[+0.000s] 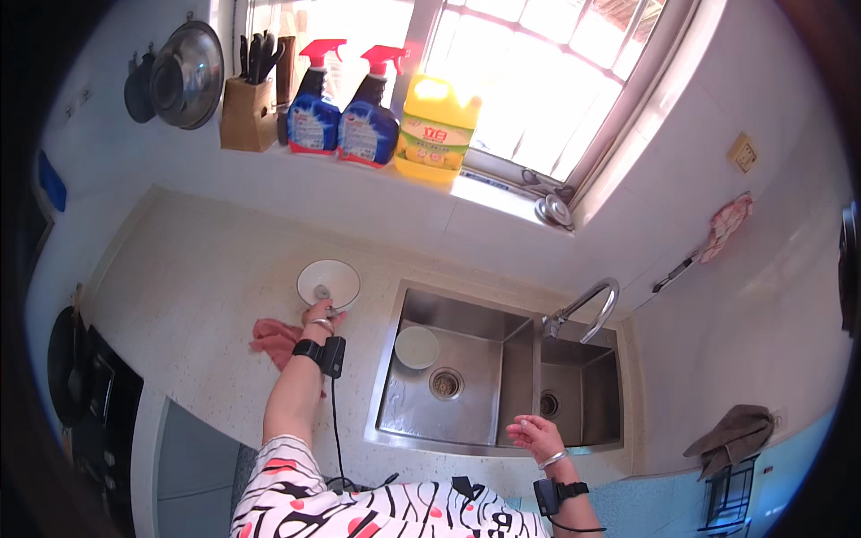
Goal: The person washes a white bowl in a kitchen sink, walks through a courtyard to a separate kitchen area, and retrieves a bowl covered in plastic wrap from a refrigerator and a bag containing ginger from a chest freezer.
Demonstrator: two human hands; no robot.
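Observation:
My left hand (323, 313) is at the near rim of a white bowl (338, 277) on the countertop. A small grey item (322, 292) shows inside the bowl by my fingertips; I cannot tell what it is. Beside my left wrist lies a crumpled reddish cloth (274, 338), partly hidden by the forearm. My right hand (535, 436) hovers over the near edge of the double sink, fingers loosely bent, holding nothing. A pale round dish (417, 348) sits in the larger steel basin (471, 417), left of its drain.
A chrome faucet (582, 306) stands behind the sink. The windowsill bears a knife block (247, 114), two blue spray bottles (313, 114) and a yellow detergent jug (436, 134). A black stove (111, 430) is at left. A dark cable runs from my left wrist.

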